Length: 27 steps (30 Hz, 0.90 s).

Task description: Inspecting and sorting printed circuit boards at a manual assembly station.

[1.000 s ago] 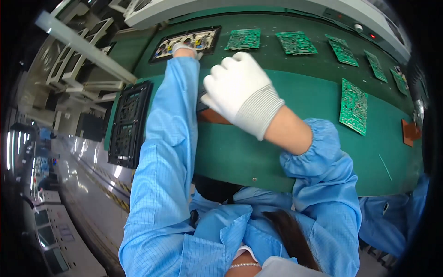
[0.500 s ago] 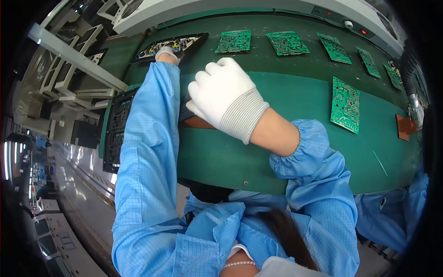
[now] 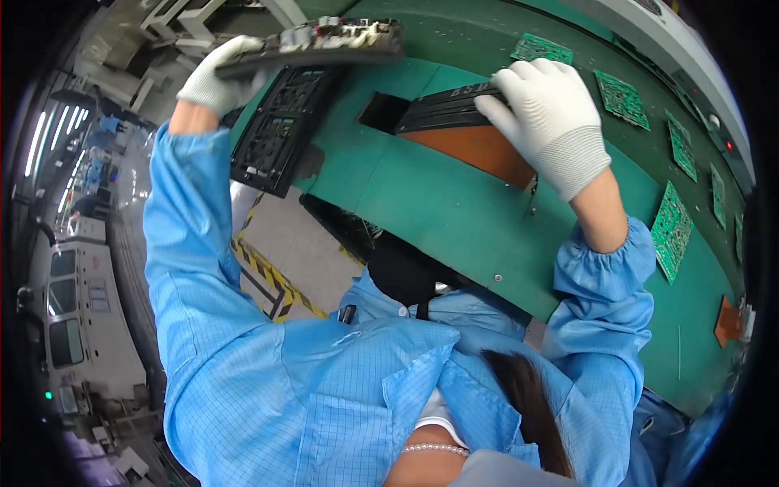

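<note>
My left hand (image 3: 217,79), in a white glove, grips the end of a black carrier frame (image 3: 316,57) holding a circuit board with many upright components (image 3: 341,34). It is raised over the far left side of the bench and blurred by motion. My right hand (image 3: 552,109), also gloved, is closed over the right end of a long black fixture (image 3: 446,108) with a brown side panel (image 3: 475,152). This fixture sits tilted on the green bench, beside a dark rectangular opening (image 3: 384,112). My right fingertips are partly hidden behind the hand.
Another black frame (image 3: 280,130) lies at the bench's left end. Several green circuit boards (image 3: 621,99) lie along the far side, one nearer board (image 3: 672,231) at right. A brown block (image 3: 728,321) stands at the right edge. Yellow-black floor tape (image 3: 280,280) shows below.
My view has turned left. My left hand has lifted the board carrier from the far side and brought it leftward. My right hand's hold on the black fixture now shows more clearly.
</note>
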Motion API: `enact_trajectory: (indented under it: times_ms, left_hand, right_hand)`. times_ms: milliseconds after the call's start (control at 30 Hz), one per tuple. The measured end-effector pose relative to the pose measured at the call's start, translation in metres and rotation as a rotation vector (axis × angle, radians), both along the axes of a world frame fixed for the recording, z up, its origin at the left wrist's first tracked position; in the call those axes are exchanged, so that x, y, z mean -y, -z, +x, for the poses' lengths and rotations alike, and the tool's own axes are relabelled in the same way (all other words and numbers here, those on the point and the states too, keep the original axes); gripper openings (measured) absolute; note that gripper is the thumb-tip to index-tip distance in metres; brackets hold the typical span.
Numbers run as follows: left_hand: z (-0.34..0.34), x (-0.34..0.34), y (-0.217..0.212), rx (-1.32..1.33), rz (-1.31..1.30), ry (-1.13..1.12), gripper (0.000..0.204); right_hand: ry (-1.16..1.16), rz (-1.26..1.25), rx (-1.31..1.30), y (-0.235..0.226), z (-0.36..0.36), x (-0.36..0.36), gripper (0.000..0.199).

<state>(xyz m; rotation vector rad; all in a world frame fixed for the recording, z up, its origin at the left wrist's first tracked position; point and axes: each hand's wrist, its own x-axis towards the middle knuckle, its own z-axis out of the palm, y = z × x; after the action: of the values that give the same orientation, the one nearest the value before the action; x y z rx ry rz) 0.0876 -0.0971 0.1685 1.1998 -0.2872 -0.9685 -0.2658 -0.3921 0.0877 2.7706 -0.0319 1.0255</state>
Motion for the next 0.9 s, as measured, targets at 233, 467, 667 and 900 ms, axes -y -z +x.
enact_trajectory:
  times_ms: [233, 467, 667, 900]
  left_hand:
    - [0.002, -0.118, 0.041, 0.324, 0.177, -0.292, 0.011]
    - [0.028, -0.129, 0.104, 0.34, 0.371, -0.231, 0.031]
    - [0.071, -0.128, 0.142, 0.839, 0.748, -0.51, 0.043]
    - [0.052, -0.119, 0.138, 0.931, 0.627, -0.584, 0.038]
  right_hand:
    - [0.077, 0.035, -0.072, 0.002, 0.0, -0.001, 0.022]
    - [0.032, 0.046, -0.043, -0.001, 0.001, -0.001, 0.021]
    - [0.023, 0.047, -0.054, -0.001, 0.003, -0.003, 0.02]
    - [0.018, 0.058, -0.027, -0.004, 0.001, -0.002, 0.019]
